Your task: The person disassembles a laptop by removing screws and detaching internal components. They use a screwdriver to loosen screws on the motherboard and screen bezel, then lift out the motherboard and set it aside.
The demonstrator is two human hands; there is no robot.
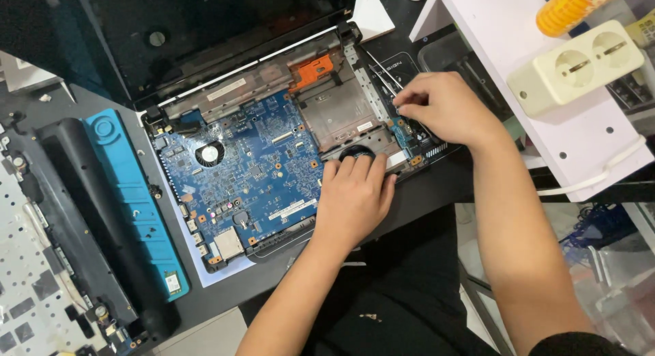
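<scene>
We see an opened laptop base (273, 158) lying on the dark desk (437, 192), blue motherboard (252, 172) exposed, small round fan (209, 153) at its upper left. Our left hand (353, 195) lies flat on the lower right edge of the base, fingers (355, 166) stretched out together and pressing down just beside a round black part (356, 151); they hold nothing. Our right hand (440, 109) is at the right edge of the base, fingers (408, 100) pinched shut on metal tweezers (382, 75). The long end of the tweezers sticks up and left over the grey metal bay (338, 110); the working tip is hidden under the hand, near the small blue side board (402, 132). The two hands are near each other, not touching. The dark lid (205, 28) stands open behind. To the left lie a black cover with a blue strip (133, 199) and a keyboard (27, 274). To the right a white shelf (546, 90) carries a cream double socket (576, 66).
</scene>
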